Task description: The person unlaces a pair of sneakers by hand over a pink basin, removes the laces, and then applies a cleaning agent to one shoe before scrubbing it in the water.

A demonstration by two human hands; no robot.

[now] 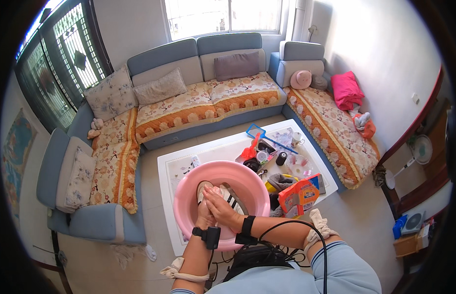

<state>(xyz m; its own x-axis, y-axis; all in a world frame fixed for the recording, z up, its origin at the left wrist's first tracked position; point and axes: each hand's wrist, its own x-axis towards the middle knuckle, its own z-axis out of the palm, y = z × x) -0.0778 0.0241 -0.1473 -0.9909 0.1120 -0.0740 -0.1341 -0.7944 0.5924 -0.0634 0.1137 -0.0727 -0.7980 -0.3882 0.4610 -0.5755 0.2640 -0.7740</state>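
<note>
A pink plastic basin stands on the white coffee table, with greyish water and a pair of shoes in it. One white shoe with dark stripes leans at the basin's right side; the other shoe is at the left, partly hidden by my hands. My left hand and my right hand are pressed together over the shoes, palms facing each other, fingers pointing away from me. Whether anything lies between the palms cannot be seen. Both wrists wear black straps with small devices.
Right of the basin lie an orange detergent bag, grey furry slippers, a dark thread spool, a red plastic scoop and a blue-handled net. A sofa wraps around the table. Black cables hang near my right arm.
</note>
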